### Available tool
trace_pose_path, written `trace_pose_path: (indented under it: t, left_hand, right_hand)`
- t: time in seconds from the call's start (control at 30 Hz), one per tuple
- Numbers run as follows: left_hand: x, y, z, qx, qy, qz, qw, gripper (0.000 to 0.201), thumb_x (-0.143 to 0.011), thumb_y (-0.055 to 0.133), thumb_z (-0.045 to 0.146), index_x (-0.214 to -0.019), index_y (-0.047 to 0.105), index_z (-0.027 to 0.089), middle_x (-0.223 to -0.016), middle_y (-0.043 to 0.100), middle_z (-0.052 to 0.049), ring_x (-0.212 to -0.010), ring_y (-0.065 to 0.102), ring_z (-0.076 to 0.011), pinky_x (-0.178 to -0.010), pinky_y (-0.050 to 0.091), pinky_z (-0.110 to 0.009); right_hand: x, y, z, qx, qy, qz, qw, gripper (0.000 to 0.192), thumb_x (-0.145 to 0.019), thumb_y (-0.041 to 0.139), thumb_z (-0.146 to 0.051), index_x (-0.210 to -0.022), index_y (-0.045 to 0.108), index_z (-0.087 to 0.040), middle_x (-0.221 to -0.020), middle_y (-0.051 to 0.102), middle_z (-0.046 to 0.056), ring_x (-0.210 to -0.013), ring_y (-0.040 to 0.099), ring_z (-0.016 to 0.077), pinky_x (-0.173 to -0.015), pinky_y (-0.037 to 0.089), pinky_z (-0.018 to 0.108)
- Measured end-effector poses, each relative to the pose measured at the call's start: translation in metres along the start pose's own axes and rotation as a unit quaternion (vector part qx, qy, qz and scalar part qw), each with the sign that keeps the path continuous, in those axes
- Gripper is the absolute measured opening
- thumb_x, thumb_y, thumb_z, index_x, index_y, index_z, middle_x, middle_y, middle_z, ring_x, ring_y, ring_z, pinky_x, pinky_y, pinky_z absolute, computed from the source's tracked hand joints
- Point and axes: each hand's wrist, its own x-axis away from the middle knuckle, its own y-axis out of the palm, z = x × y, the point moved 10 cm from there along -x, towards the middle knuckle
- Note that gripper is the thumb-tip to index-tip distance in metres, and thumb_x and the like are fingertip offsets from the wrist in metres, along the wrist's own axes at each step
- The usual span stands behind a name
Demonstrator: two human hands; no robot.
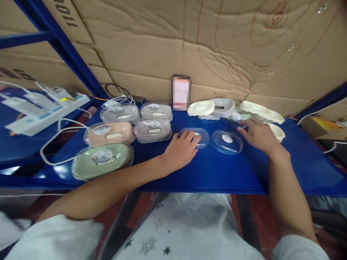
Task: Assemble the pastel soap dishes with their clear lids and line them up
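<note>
Resting palm-down on the blue surface (206,173), the left hand (180,150) has its fingers loosely spread, their tips on a clear lid (202,136) at its 1 o'clock. The right hand (258,135) lies flat and open too, gripping nothing, fingertips touching another clear lid (237,117) at its 11 o'clock. A third clear lid (227,141) sits between both hands, untouched. Closed soap boxes (153,130) stand at the left hand's 10 o'clock.

We see a deep blue shelf (206,173) carrying a sage green soap box (102,160), a peach soap box (110,133) and cream trays (201,107). Our white shirt (173,231) bears small dark stars.
</note>
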Motion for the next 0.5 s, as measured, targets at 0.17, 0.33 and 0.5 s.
trace_pose_path:
  t: [0.17,0.33,0.5]
  left_hand:
    - [0.005,-0.002,0.015,-0.020,0.039,0.001,0.999,0.036,-0.108,0.052,0.024,-0.143,0.058,0.014,-0.134,0.063,-0.019,-0.125,0.061,-0.0354,-0.098,0.053,-0.050]
    - [0.009,0.002,0.007,-0.012,-0.026,0.008,1.000,0.040,-0.106,0.055,0.023,-0.146,0.057,0.016,-0.157,0.051,-0.025,-0.149,0.048,-0.0447,-0.104,0.055,-0.057]
    - [0.009,0.007,-0.006,-0.062,-0.070,-0.001,0.996,0.045,-0.109,0.045,0.018,-0.152,0.054,0.010,-0.162,0.048,-0.032,-0.150,0.049,-0.0506,-0.110,0.051,-0.068]
  right_hand:
    - [0.004,0.016,0.002,-0.015,-0.024,-0.061,0.998,0.041,-0.105,0.047,-0.048,-0.125,0.070,-0.020,-0.126,0.074,0.015,-0.116,0.071,0.0341,-0.103,0.056,0.051]
    - [0.014,0.029,-0.053,-0.108,-0.109,-0.109,0.982,0.052,-0.106,0.048,-0.063,-0.139,0.064,-0.026,-0.136,0.071,0.011,-0.119,0.071,0.0299,-0.107,0.056,0.048]
    - [0.012,0.021,0.000,0.016,-0.044,-0.074,0.996,0.042,-0.105,0.053,-0.043,-0.141,0.065,-0.025,-0.143,0.069,0.013,-0.130,0.066,0.0306,-0.110,0.051,0.047]
